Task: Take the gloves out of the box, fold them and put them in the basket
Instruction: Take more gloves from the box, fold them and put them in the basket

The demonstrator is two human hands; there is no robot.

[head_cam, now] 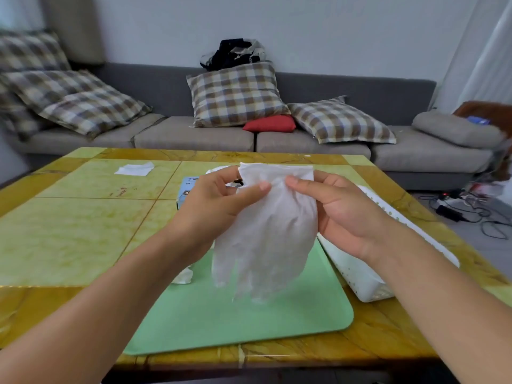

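A thin white glove (266,231) is held up in the air above the green mat (249,320), cuff up, fingers hanging down. Its cuff is pinched at the left by the left hand (221,200), thumb on the front, and at the right by the right hand (338,209), thumb on the front, fingers behind. The glove box (186,191) is seen behind the left hand on the worktop (69,231), mostly hidden. The white perforated basket (371,281) is placed at the right of the mat, partly covered by the right forearm. A white crumpled piece (182,277) is seen at the mat's left edge; a flat white piece (135,169) lies far left on the worktop. A grey sofa (194,134) with checked pillows (235,95) is seen behind.
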